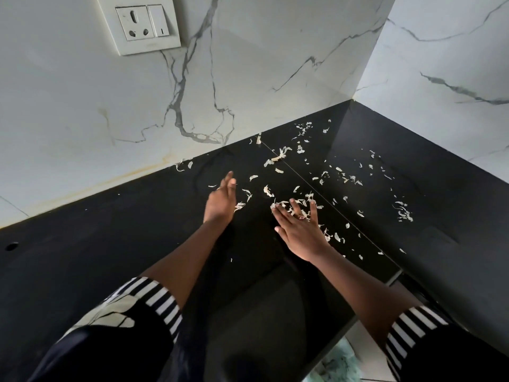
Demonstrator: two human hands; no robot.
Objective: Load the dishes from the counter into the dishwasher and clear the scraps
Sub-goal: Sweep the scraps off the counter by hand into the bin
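Pale papery scraps [281,155] lie scattered over the black counter [110,230], from the wall joint out to the right corner. My right hand [298,227] lies flat on the counter with fingers spread, fingertips on a small heap of scraps [292,204]. My left hand [220,201] stands on its edge to the left of that heap, fingers straight and pointing toward the wall, holding nothing. No dishes or dishwasher are in view.
White marble-patterned walls meet in a corner at the back right [354,99]. A wall socket with a switch [140,23] sits high on the left. A small round hole [11,246] marks the counter's far left. The counter's front edge [358,315] drops to tiled floor at lower right.
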